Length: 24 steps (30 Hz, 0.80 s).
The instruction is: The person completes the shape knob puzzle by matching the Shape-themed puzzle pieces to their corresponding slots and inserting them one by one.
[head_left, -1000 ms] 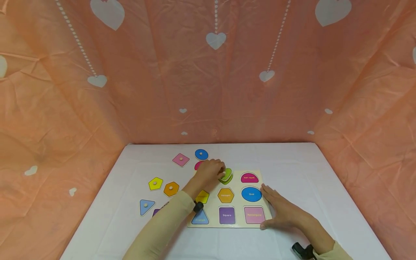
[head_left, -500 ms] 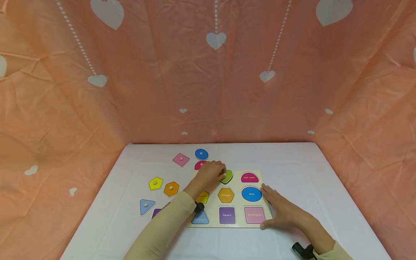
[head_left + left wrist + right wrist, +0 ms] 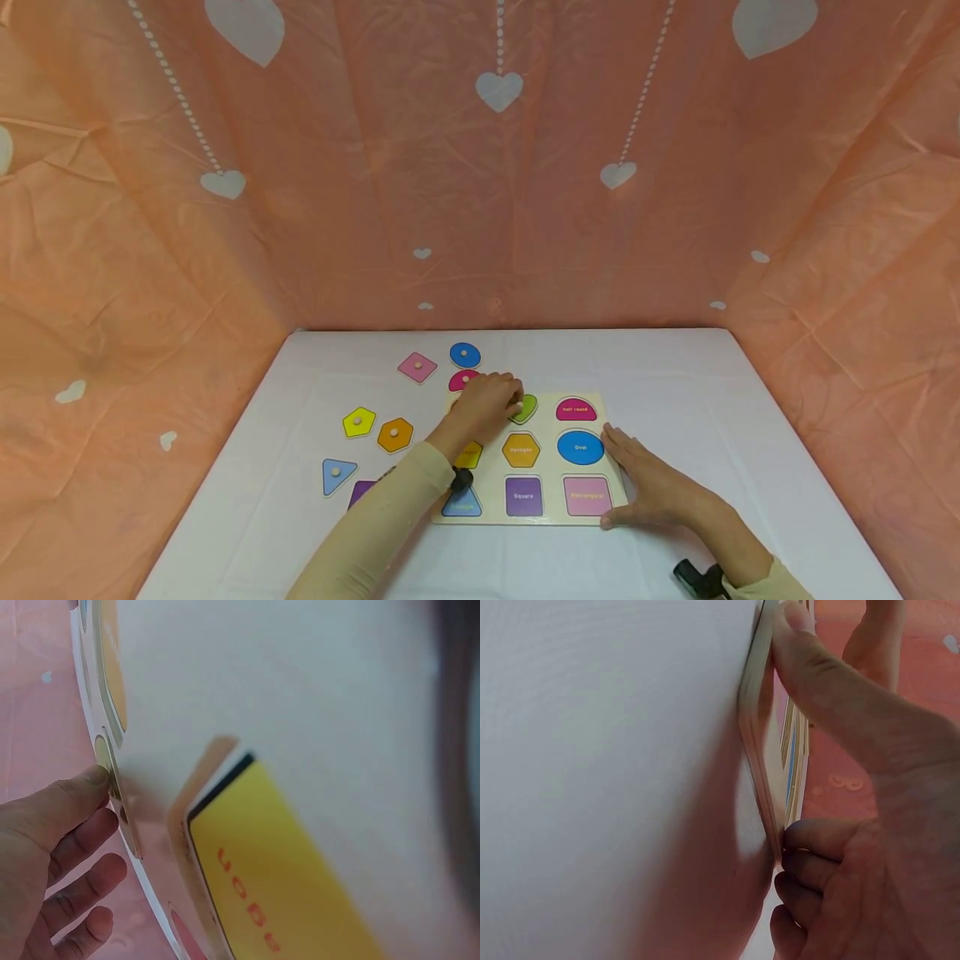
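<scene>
Head view: we list one green puzzle piece point(image 3: 528, 407) just right of the fingertips of the left hand point(image 3: 486, 406), on the shape board point(image 3: 551, 469) with printed recesses. Left wrist: thumb and finger pinch the piece. Right wrist: right hand point(image 3: 904, 802) spread, touching the board's edge.

Beige sleeves point(image 3: 375, 527), black wrist cameras point(image 3: 699, 579)

The cream board point(image 3: 552, 497) lies flat, coloured shapes point(image 3: 523, 497) printed in rows, its right edge against the right hand point(image 3: 652, 483). The left hand point(image 3: 483, 406) pinches a green piece point(image 3: 528, 407) at the far row's middle, its outline partly hidden from me.
</scene>
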Each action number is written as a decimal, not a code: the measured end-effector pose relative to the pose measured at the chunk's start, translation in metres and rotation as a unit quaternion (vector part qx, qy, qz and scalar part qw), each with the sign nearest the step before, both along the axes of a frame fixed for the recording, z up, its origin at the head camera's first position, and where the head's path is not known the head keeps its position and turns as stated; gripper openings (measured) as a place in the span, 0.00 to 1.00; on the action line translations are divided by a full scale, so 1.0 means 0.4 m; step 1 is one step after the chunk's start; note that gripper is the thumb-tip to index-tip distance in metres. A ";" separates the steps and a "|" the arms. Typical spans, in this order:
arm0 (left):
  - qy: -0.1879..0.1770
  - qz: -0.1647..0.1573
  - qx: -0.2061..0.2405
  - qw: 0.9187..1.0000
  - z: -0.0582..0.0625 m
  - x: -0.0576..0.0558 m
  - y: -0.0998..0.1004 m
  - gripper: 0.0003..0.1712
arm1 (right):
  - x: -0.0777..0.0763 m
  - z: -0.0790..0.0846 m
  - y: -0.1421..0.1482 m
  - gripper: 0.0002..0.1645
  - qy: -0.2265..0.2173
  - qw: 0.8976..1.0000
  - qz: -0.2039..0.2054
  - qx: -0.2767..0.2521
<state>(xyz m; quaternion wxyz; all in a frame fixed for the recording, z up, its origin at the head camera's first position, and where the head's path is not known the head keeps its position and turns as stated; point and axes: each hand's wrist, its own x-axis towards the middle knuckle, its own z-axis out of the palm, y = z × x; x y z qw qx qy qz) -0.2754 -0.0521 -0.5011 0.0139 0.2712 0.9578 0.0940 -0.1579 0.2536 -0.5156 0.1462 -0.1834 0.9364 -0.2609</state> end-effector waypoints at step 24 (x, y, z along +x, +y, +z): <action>-0.003 0.003 0.004 1.000 -0.001 0.005 0.001 0.10 | -0.001 -0.003 0.001 0.81 0.003 1.000 0.001 0.003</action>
